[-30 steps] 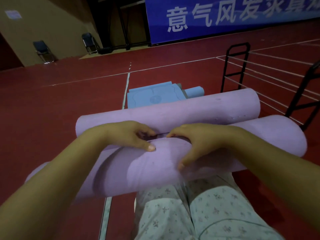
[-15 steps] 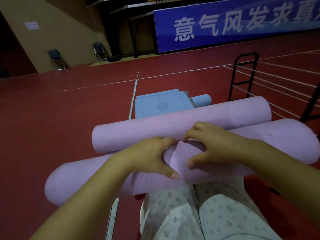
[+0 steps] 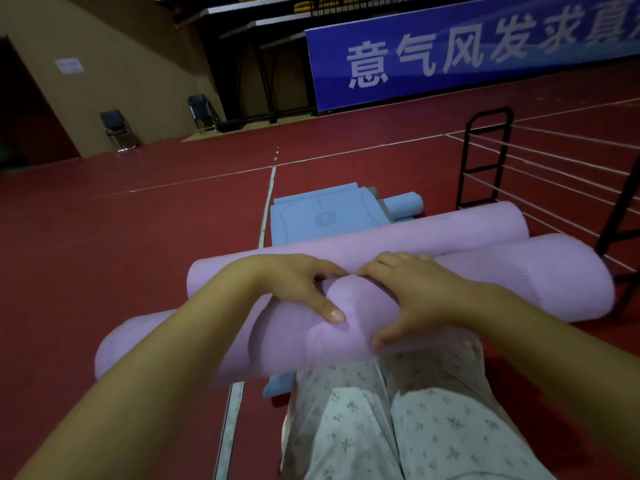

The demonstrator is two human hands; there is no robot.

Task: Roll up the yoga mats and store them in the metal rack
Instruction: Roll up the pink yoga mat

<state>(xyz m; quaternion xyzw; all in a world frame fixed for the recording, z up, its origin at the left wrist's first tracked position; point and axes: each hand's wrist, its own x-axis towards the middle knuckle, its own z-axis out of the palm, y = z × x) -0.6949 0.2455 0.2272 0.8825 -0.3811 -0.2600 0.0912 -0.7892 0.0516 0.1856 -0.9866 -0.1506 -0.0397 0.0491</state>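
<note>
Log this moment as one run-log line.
left hand: grips near purple roll | right hand: grips same | metal rack: empty | blue mat: unrolled

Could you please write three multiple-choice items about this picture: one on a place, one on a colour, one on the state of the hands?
1. Where does the metal rack stand, as the camera sees it?
A. at the right edge
B. at the far left wall
C. under the banner

2. What colour is the flat mat on the floor beyond the rolls?
A. green
B. blue
C. yellow

3. What are the hands doing?
A. hanging free
B. both gripping the near purple roll
C. touching the rack

Answers:
1 A: the metal rack stands at the right, past the purple rolls.
2 B: the flat mat is blue, on the red floor.
3 B: the left hand and the right hand curl over the near purple roll, thumbs on its near side.
</note>
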